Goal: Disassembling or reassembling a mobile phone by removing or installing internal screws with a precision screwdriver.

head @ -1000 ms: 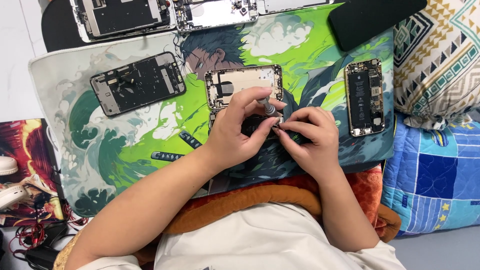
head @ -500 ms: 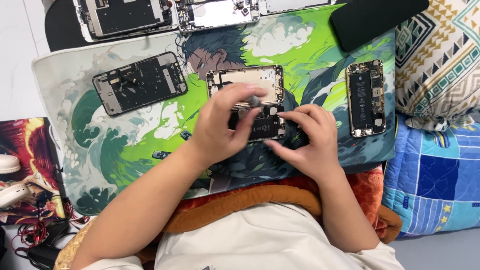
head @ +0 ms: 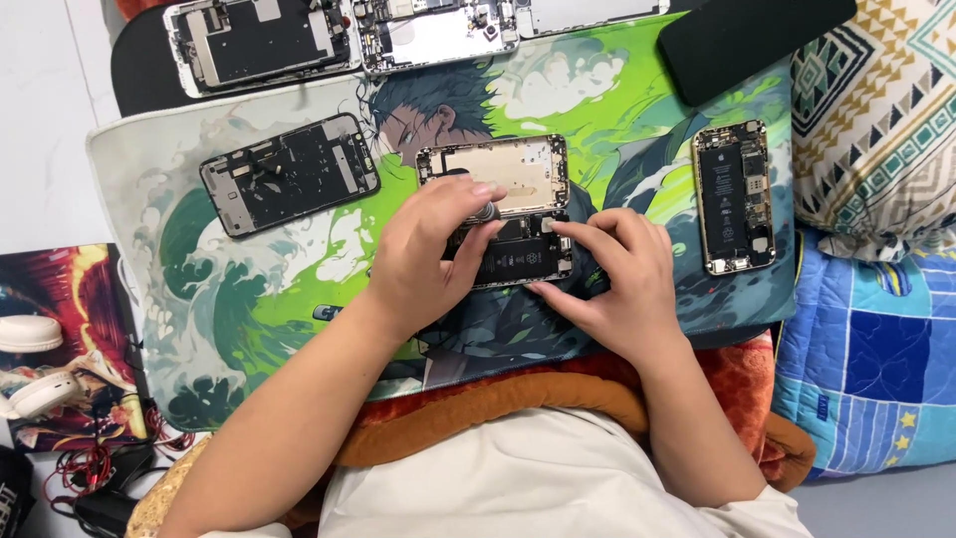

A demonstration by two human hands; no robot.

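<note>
We are working on an opened smartphone body with a gold inner shell and a black battery point(head: 503, 214), lying on the green and white illustrated desk mat point(head: 249, 289) directly under both hands. Our left hand point(head: 423, 254) is closing its thumb and forefinger around a small metal-tipped screwdriver point(head: 486, 211), holding its tip down at the seam where the gold plate is meeting the black battery section. Our right hand point(head: 612, 274) is lying half open, not gripping anything; its fingertips are pressing on the right and lower edges of the phone body and steadying it.

We are judging the job to be in its middle stage. The phone is already lying open with its internals exposed, so the opening step is done. The battery and the small boards are still sitting in the shell, so fastener work around the middle of the body is left. We cannot tell whether the driver is loosening or tightening, nor whether any screw is already out.

Left of the left hand, a dark stripped phone frame point(head: 289, 171) is lying at an angle. Right of the right hand, a second opened phone with a black battery point(head: 735, 196) is lying upright on the mat. Beyond the hands, two further stripped phone chassis point(head: 339, 35) are resting at the far edge.
</note>
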